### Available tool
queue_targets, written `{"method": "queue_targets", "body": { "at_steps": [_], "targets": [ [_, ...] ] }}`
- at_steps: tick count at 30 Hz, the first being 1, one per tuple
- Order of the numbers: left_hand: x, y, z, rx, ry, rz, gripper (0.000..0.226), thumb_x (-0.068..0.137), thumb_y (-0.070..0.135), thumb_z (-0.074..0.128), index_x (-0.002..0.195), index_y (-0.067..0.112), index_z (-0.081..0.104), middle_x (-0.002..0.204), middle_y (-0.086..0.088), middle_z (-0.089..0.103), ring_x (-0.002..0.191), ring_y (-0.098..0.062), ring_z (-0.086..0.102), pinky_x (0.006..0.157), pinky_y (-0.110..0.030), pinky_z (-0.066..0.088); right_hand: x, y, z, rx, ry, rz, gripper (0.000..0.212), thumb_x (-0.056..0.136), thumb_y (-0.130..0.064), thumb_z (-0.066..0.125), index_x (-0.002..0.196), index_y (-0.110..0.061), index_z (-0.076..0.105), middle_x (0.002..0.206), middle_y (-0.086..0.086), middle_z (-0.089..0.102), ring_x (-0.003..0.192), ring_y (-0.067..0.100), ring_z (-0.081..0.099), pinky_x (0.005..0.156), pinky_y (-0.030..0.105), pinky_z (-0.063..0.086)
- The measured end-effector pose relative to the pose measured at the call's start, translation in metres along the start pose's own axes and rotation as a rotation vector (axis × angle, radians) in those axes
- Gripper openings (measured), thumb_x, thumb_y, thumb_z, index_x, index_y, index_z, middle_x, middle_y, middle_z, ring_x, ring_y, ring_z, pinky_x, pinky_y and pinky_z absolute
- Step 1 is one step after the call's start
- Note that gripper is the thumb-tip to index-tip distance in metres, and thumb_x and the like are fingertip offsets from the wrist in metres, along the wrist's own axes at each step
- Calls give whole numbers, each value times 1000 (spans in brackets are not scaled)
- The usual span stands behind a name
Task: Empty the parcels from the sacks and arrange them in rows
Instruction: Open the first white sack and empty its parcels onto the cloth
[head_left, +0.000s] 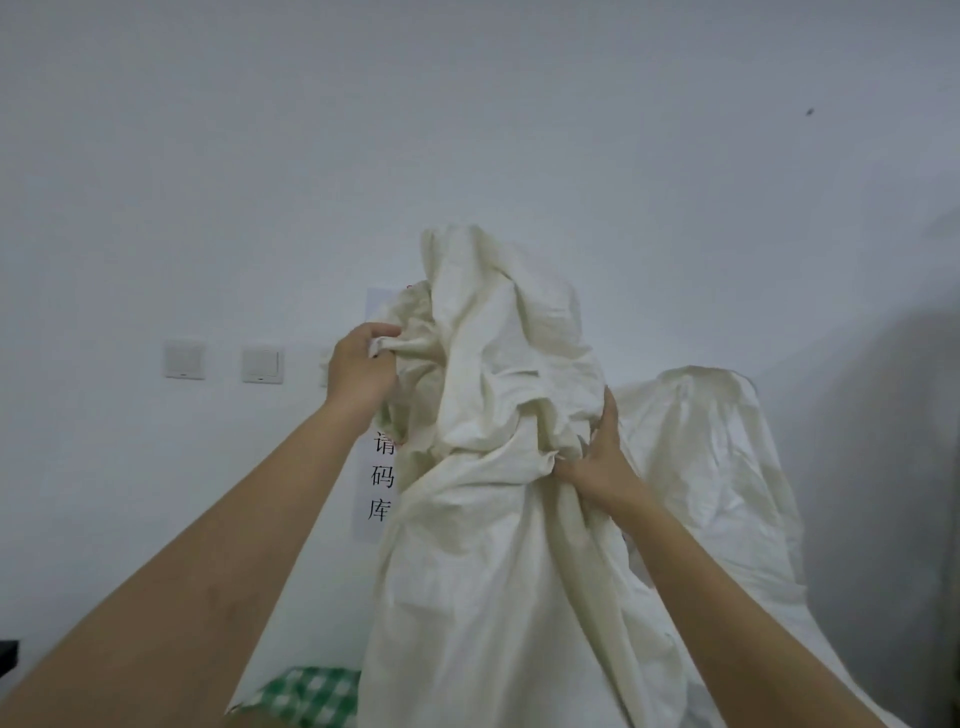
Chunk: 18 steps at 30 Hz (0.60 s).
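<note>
The cream sack (498, 467) stands upright before the white wall (467, 130), long axis vertical, crumpled top pointing up. The left hand (358, 369) pinches its upper fabric; the right hand (597, 462) grips a fold midway, both grips closed on cloth

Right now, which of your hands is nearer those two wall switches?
Left. My left hand grips the sack just right of the switches; my right hand grips the sack's far side.
</note>
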<state>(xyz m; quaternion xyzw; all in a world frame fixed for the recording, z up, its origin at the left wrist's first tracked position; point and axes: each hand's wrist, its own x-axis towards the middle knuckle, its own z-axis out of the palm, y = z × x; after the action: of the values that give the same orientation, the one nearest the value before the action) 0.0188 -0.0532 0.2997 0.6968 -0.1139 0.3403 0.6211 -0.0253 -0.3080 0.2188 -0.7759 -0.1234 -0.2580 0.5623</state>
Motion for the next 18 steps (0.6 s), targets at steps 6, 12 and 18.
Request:
{"method": "queue_targets", "body": {
  "at_steps": [6,12,18],
  "targets": [
    [2,18,7,-98,-67,-78,24,91,12,55,113,17,62,115,-3,61,98,-18,58,81,-26,50,-21,-16,2,-332,44,-278,125,60,-53,85,145,-54,-6,156,-22,14,143,4,21,111,32,29],
    [-21,35,8,-328,-582,-158,33,93,35,55,121,17,58,113,-5,61,95,-22,57,81,-35,43,-20,-27,18,-179,54,-136,29,82,-28,70,104,-39,53,107,-18,61,99,0,59,82,19,49],
    [-34,5,17,111,-774,-12,98,70,73,63,148,32,20,141,15,41,128,-11,45,104,-30,38,-14,-22,26,-24,-17,212,21,90,-34,56,103,-19,62,102,-3,67,95,18,64,85,33,52]
  ]
}}
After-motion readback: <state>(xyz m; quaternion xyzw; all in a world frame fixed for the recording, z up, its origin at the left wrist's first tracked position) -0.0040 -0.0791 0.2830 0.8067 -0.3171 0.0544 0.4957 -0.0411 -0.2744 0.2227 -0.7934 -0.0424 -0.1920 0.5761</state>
